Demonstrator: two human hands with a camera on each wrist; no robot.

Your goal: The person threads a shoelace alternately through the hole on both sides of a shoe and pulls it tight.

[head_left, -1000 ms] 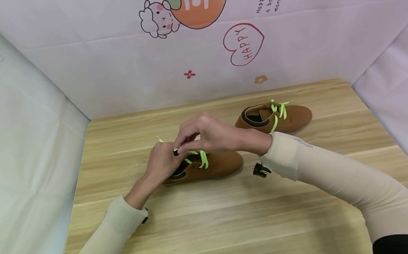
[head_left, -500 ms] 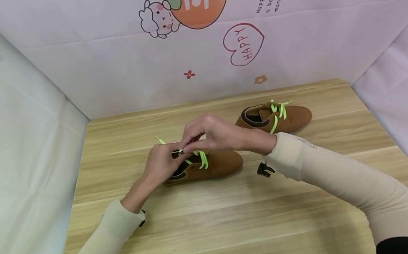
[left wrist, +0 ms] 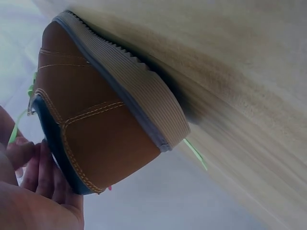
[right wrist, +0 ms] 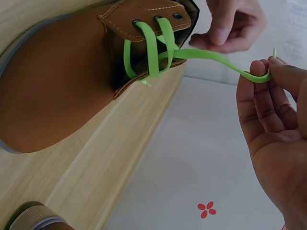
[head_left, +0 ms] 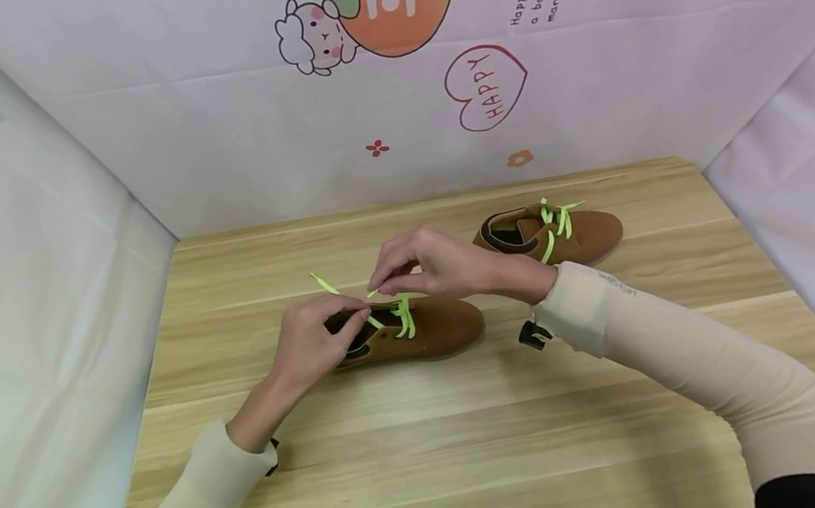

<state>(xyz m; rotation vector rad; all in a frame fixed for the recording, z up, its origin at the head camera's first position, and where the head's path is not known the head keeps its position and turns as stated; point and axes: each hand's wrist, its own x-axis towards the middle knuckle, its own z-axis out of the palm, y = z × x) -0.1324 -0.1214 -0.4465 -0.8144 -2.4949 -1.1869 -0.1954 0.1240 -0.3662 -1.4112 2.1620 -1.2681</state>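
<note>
A brown shoe [head_left: 446, 327] with a bright green shoelace [right wrist: 211, 55] lies on the table, its toe to the right in the head view. Above its opening, my right hand [head_left: 433, 264] pinches the lace near its tip between thumb and fingers; the lace runs in a slack curve from the upper eyelets. My left hand [head_left: 304, 337] is at the ankle opening, thumb and forefinger loosely bent by the collar [left wrist: 55, 139]. In the right wrist view, the lace passes in front of the left fingertips. Another lace end [head_left: 324, 283] lies beyond the shoe.
A second brown shoe [head_left: 590, 235] with a tied green lace stands farther back on the right. White printed cloth [head_left: 253, 154] rises behind the wooden table [head_left: 430, 452] and along its sides. A small black device [head_left: 535, 335] sits under the right cuff.
The hands, close together over the shoe before, have drawn apart. My right hand has moved slightly right with the lace end, and my left wrist has shifted left and nearer.
</note>
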